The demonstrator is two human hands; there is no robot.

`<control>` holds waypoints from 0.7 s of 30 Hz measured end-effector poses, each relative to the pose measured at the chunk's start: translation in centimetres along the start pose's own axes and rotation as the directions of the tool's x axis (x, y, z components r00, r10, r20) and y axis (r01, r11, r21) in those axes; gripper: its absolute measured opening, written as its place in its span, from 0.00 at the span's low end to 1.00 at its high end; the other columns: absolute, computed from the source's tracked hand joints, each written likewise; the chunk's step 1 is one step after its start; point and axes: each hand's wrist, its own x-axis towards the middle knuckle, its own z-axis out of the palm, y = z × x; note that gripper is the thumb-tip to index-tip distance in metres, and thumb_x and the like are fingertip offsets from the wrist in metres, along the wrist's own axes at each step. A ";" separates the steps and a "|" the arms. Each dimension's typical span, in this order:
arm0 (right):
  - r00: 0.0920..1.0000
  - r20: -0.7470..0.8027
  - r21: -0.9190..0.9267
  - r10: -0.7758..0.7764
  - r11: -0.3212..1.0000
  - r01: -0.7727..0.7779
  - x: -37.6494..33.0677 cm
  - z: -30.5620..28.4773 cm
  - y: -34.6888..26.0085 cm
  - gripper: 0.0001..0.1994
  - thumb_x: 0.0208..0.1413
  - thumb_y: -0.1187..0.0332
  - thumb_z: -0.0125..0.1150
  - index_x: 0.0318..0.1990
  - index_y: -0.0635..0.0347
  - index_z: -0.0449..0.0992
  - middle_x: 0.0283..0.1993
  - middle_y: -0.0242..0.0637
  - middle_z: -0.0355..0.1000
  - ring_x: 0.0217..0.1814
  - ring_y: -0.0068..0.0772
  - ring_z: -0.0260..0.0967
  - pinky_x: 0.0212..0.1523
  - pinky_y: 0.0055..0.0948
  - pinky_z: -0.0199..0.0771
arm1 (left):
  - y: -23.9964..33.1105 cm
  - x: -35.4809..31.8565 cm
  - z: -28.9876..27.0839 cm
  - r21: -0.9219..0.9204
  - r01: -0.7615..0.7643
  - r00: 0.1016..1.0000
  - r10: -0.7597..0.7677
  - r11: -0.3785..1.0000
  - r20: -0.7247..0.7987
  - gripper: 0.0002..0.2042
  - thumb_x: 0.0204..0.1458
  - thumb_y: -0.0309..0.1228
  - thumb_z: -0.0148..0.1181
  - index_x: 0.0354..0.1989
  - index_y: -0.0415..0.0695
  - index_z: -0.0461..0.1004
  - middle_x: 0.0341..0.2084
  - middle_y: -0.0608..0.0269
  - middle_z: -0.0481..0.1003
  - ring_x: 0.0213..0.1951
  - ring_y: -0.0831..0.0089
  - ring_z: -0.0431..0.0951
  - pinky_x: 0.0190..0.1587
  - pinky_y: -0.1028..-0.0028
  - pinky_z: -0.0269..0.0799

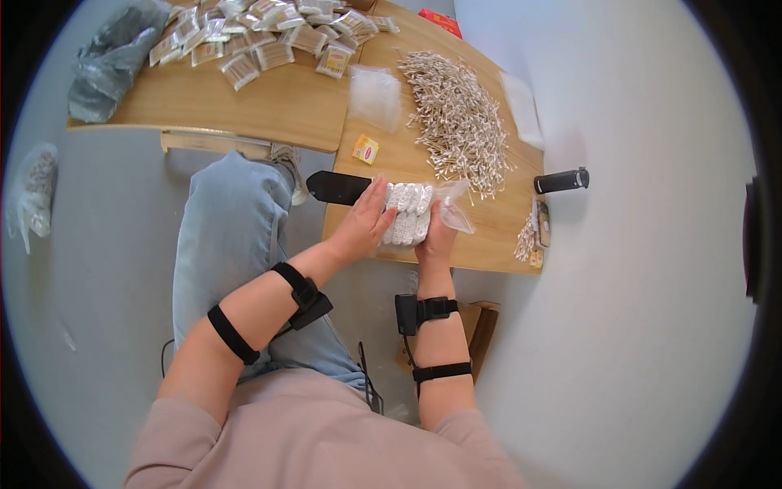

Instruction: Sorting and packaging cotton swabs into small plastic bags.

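Note:
Near the table's front edge I hold a clear plastic bag of cotton swabs [406, 213] between both hands. White cotton tips fill it in two rows, and its loose clear mouth sticks out to the right. My left hand [364, 218] presses on the bag's left side with the fingers closed together. My right hand [438, 235] grips the right side from below; its fingers are partly hidden by the bag. A flat black object with a pointed end [336, 187] shows behind my left hand. Beyond lies a big heap of loose cotton swabs [458, 114].
Flat clear bags [375, 98] and small yellow cards [366, 149] lie left of the heap. Many filled swab packs [273, 53] and a grey plastic bag [118, 61] cover the far left. At right are a black cylinder [562, 180], a phone [543, 224] and the wall [643, 244].

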 end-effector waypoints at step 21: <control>0.968 0.172 -0.503 -0.182 0.829 0.245 -0.6 -2.7 2.9 0.11 0.59 0.69 0.55 0.45 0.65 0.73 0.42 0.43 0.74 0.45 0.37 0.72 0.46 0.31 0.70 | 5.7 1.8 1.3 0.785 -0.172 0.939 -0.142 0.596 0.313 0.36 0.58 0.50 0.46 0.66 0.34 0.52 0.68 0.46 0.48 0.70 0.55 0.45 0.69 0.54 0.37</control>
